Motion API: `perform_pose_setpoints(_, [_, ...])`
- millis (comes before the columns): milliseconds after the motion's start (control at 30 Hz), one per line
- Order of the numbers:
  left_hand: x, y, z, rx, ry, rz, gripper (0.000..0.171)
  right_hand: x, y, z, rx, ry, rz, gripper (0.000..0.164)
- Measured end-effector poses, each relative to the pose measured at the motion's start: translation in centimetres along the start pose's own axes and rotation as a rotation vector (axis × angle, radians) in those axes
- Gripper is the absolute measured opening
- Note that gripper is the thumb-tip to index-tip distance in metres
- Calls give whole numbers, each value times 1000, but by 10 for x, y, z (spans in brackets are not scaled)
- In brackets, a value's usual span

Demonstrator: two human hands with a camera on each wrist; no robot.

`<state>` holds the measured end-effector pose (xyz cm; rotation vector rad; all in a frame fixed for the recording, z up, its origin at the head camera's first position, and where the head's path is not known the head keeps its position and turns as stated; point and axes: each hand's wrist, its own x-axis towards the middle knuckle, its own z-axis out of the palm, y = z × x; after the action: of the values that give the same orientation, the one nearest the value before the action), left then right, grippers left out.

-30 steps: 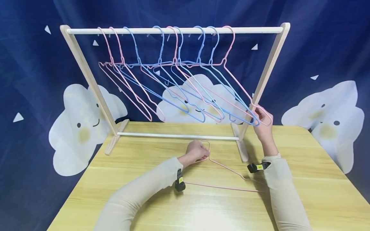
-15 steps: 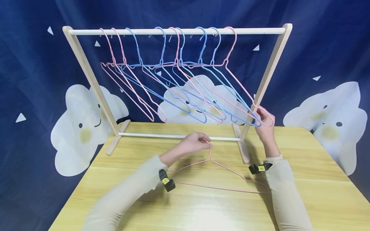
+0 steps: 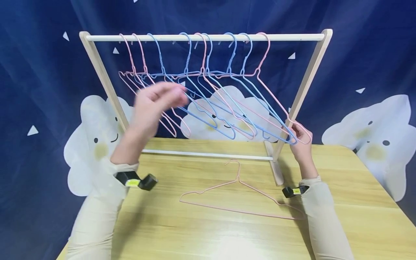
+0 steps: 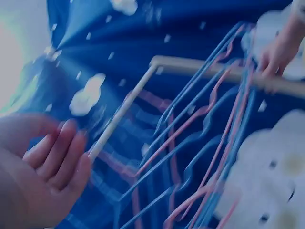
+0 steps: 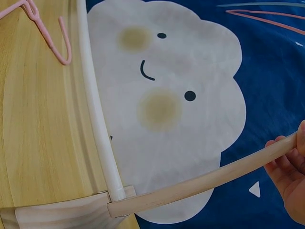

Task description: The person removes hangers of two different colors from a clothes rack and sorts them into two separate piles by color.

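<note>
My left hand (image 3: 151,106) is raised in front of the left part of the rack, blurred by motion. Its fingers bend loosely, and in the left wrist view nothing lies between the fingers (image 4: 64,157). My right hand (image 5: 291,179) grips the right wooden post (image 5: 205,185) of the clothes rack, partly behind the ends of the hangers there. Several pink and blue wire hangers hang by their hooks from the white top bar (image 3: 292,37), among them a pink hanger (image 3: 262,59) at the right end. Another pink hanger (image 3: 238,172) lies flat on the table, hook toward the rack.
The rack's low white crossbar (image 3: 201,154) runs along the back of the wooden table (image 3: 182,231). A dark blue curtain (image 3: 357,43) with white cloud faces hangs behind. Overlapping hangers fan forward from the top bar.
My left hand has let go of the pink hanger on the table and swung up and left toward the hanging ones. My right hand stays on the post; the view shifts slightly.
</note>
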<state>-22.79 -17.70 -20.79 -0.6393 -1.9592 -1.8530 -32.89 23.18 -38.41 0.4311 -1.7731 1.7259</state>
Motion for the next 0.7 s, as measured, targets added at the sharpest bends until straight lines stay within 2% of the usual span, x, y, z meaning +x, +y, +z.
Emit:
perform_pose_setpoints(100, [18,4,-30,-106,312,12,9,-2,-9,2,17,-5,-1,20])
perform_pose_setpoints(133, [24,4,-41,-114,397,-9,10,-2,-10,3,28,-7,-8,21])
perform_pose_setpoints(200, [36,3,-62,-105,523,-76,15,-2,-12,3,47,-9,-24,23])
perform_pose_setpoints(267, [47,-1,-83,-64,589,-148,21,-2,-10,3,57,-11,-36,29])
perform_pose_setpoints(300, [51,-4,-92,-34,600,-185,25,-1,-7,2,59,-9,-39,29])
perform_pose_setpoints(367, [58,-11,-107,41,577,-267,33,1,-2,1,60,-2,-35,29])
perform_pose_setpoints(500, [65,-22,-128,211,442,-394,46,2,6,-1,52,10,-20,24])
perform_pose_setpoints(600, [70,-29,-138,313,345,-408,50,1,7,-2,35,9,-19,20])
perform_pose_setpoints(700, [76,-34,-143,398,306,-371,50,1,8,-2,29,4,-27,18])
